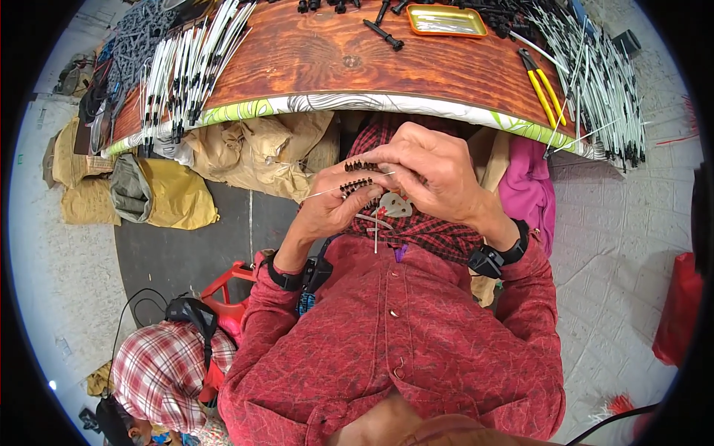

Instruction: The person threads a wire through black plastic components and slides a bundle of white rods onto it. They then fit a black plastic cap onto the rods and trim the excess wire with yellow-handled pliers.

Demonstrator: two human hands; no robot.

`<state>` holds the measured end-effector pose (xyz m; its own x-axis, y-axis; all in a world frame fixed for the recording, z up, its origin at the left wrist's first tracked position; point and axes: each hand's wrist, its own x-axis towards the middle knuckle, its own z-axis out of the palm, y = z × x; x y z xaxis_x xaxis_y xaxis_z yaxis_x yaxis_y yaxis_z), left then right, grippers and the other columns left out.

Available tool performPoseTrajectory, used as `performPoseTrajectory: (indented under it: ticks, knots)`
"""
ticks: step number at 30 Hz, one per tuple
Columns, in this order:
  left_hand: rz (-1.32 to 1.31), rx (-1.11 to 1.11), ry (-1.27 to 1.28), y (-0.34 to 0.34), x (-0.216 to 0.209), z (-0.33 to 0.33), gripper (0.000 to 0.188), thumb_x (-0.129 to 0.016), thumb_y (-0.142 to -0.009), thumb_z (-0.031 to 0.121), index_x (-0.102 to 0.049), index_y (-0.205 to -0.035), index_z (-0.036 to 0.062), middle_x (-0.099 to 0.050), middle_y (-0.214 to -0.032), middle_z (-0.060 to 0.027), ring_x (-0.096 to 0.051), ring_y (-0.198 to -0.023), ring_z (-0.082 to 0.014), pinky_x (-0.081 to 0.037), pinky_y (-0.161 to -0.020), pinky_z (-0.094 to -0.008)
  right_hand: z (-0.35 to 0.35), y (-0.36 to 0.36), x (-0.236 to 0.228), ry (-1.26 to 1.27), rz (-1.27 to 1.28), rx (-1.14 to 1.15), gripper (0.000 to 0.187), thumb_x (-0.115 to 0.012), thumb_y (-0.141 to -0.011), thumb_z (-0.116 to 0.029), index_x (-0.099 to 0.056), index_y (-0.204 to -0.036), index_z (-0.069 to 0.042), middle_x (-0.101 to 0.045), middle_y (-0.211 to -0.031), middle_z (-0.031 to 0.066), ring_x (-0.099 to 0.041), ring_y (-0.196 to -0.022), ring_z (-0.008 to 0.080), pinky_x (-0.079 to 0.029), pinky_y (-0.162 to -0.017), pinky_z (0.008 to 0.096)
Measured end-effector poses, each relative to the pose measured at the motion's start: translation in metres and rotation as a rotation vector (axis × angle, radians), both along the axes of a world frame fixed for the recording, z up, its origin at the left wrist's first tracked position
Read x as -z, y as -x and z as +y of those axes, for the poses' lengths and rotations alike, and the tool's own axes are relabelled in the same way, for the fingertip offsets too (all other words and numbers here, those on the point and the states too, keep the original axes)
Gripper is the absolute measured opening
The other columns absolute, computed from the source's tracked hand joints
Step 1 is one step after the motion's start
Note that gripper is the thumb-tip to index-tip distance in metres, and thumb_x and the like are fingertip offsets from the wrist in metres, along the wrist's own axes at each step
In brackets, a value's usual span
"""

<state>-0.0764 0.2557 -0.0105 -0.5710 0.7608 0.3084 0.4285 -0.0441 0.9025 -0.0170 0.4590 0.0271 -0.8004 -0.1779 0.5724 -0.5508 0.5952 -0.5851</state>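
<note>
My left hand [327, 204] is closed round two short black ribbed pieces [355, 187], one showing above the fingers and one by the thumb. A thin pale wire [321, 194] sticks out on the left of this hand, and a thin pale end shows on its right. My right hand [435, 171] is pinched close against the left hand, at that end. Its fingertips partly hide what they grip. Under both hands, on a red-and-black checked cloth [450, 241] over my lap, lie a flat pale piece with holes [396, 205] and thin white strips [375, 236].
Ahead is a wooden table [297, 59] with bundles of white rods with black ends [182, 82] at left and right. Yellow-handled pliers [547, 93], a yellow tray [446, 21] and black parts [383, 35] lie there. Another person [160, 372] is at lower left, near a red stool [227, 286].
</note>
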Motion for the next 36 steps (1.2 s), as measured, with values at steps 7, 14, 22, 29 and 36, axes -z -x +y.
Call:
performPoseTrajectory:
  ticks: [7,14,22,29,36]
  knots:
    - [-0.003,-0.019,0.035,-0.003,0.002,0.000,0.016,-0.067,-0.091,0.005,-0.072,-0.106,0.0024,-0.069,-0.114,-0.0166,-0.069,-0.097,-0.0292,-0.053,-0.081,-0.0358,-0.007,-0.007,0.008,0.299,-0.186,-0.002,0.022,-0.064,-0.085,0.005,-0.072,-0.105,-0.001,-0.059,-0.080,0.0082,-0.060,-0.070,0.0169,-0.047,-0.061,0.0292]
    - [-0.027,-0.019,0.051,-0.004,-0.002,0.001,0.015,-0.067,-0.092,0.006,-0.072,-0.105,0.0017,-0.069,-0.111,-0.0163,-0.069,-0.096,-0.0288,-0.053,-0.080,-0.0355,-0.009,-0.006,0.015,0.304,-0.151,0.005,0.023,-0.065,-0.084,0.005,-0.072,-0.106,-0.001,-0.061,-0.083,0.0091,-0.060,-0.070,0.0175,-0.048,-0.062,0.0292]
    - [0.019,-0.011,0.062,0.000,-0.002,0.001,0.015,-0.066,-0.092,0.006,-0.071,-0.105,0.0015,-0.070,-0.108,-0.0142,-0.069,-0.095,-0.0276,-0.053,-0.080,-0.0352,-0.004,0.001,0.009,0.101,0.009,0.027,0.024,-0.069,-0.079,-0.004,-0.073,-0.102,-0.010,-0.059,-0.078,0.0048,-0.061,-0.063,0.0217,-0.048,-0.055,0.0340]
    - [-0.009,-0.006,0.062,-0.001,-0.002,0.000,0.015,-0.067,-0.091,0.005,-0.072,-0.105,0.0024,-0.070,-0.109,-0.0135,-0.068,-0.098,-0.0280,-0.053,-0.084,-0.0358,0.003,0.005,0.003,0.054,-0.006,-0.043,0.023,-0.067,-0.080,-0.003,-0.073,-0.101,-0.010,-0.058,-0.077,0.0049,-0.061,-0.064,0.0231,-0.047,-0.056,0.0351]
    - [-0.051,0.065,0.060,0.003,-0.004,0.002,0.014,-0.066,-0.091,0.005,-0.073,-0.103,0.0030,-0.070,-0.110,-0.0129,-0.067,-0.101,-0.0282,-0.052,-0.086,-0.0365,0.002,0.008,0.014,0.301,-0.132,-0.125,0.021,-0.066,-0.080,-0.003,-0.072,-0.099,-0.009,-0.059,-0.079,0.0066,-0.060,-0.065,0.0251,-0.046,-0.057,0.0362]
